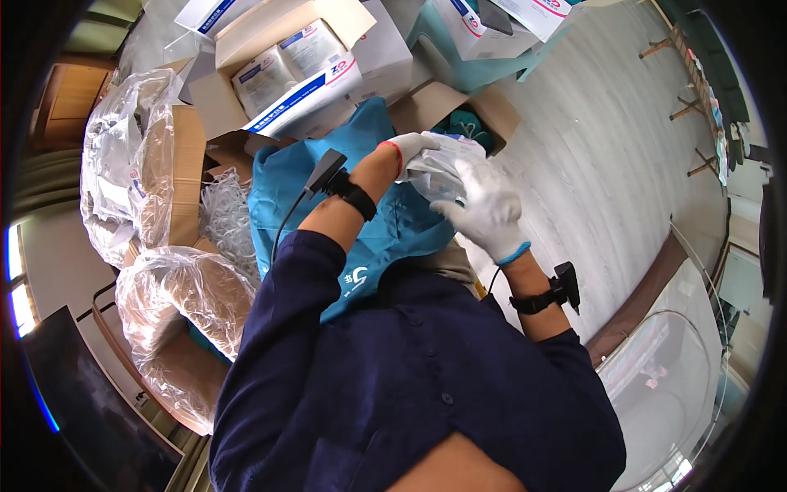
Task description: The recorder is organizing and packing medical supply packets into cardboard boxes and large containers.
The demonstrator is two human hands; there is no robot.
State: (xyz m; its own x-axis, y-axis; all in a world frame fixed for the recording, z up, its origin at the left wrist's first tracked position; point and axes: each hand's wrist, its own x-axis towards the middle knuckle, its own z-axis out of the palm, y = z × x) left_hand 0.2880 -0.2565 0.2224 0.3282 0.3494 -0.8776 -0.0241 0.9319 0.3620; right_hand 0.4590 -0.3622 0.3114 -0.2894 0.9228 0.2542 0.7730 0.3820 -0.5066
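White knit gloves cover both of my hands. My left hand (pixel 410 152), with a red cuff, is closed on the left end of a clear plastic packet (pixel 438 166) with whitish contents. My right hand (pixel 489 207), blue-cuffed, is at the packet's right side with thumb and fingers spread apart; its fingertips are close against the plastic. What is inside the packet is hard to make out. Below the hands, a teal cloth (pixel 328 184) drapes over my lap.
Ahead on the left stands an open carton (pixel 303 102) holding white packs. Beyond my hands, a smaller open box (pixel 422 107) contains dark green items. White stringy loops (pixel 225 217) lie beside plastic-lined cartons (pixel 187 164) at left. A teal stool (pixel 459 72) supports more boxes.
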